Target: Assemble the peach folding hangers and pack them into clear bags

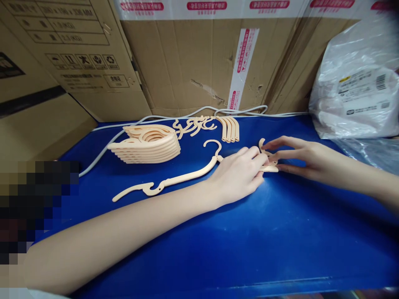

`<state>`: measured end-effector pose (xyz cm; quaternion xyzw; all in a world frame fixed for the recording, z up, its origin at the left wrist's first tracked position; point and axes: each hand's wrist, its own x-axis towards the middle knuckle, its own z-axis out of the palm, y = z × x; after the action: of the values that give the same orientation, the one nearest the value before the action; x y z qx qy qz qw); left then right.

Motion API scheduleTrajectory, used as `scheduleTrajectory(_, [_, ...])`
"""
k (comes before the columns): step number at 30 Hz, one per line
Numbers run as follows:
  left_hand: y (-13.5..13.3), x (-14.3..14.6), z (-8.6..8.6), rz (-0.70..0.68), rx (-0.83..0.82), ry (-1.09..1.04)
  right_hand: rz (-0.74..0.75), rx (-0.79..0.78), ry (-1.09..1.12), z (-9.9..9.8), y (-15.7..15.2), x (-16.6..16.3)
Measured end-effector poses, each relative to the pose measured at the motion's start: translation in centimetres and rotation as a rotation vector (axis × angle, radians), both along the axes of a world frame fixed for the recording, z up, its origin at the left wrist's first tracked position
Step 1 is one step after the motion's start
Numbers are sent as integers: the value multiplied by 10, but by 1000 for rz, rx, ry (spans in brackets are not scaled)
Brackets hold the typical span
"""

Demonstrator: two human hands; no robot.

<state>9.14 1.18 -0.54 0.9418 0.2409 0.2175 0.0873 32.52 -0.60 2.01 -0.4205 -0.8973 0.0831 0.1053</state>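
A cream plastic clothes hanger [190, 176] lies across the blue surface, its hook [213, 145] pointing up and its left arm stretched out. My left hand [238, 172] is closed over the hanger's right side and hides much of it. At that right end, the fingertips of my right hand [293, 155] grip a curved end piece [262, 145] of the hanger. Its thumb and fingers bend around this part, close to my left fingertips. Exactly how the end piece joins the hanger is hidden by my fingers.
A stack of folded cream hanger parts [146, 145] sits at the left. Behind the hanger lie loose hooks [196, 124] and several curved pieces [229, 128]. A white cable [174, 117] runs along the cardboard boxes [187, 62]. A clear plastic bag [358, 95] stands at the right.
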Motion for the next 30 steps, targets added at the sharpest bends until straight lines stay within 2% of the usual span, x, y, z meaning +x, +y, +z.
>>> scheduleTrajectory(5, [1,0,-2,-12,75,-15,29,-102,169,-2,0,-5])
scheduleTrajectory(11, [2,-1,-1,9,62,-14,9,-232,286,0,-7,-8])
scheduleTrajectory(18, [3,1,-3,84,22,-66,-25,-315,286,4,-12,-12])
scheduleTrajectory(23, [3,2,-3,155,-8,-98,-37,-309,300,3,-11,-16])
scheduleTrajectory(30, [3,2,0,182,-118,-90,-25,-337,291,2,-8,-12])
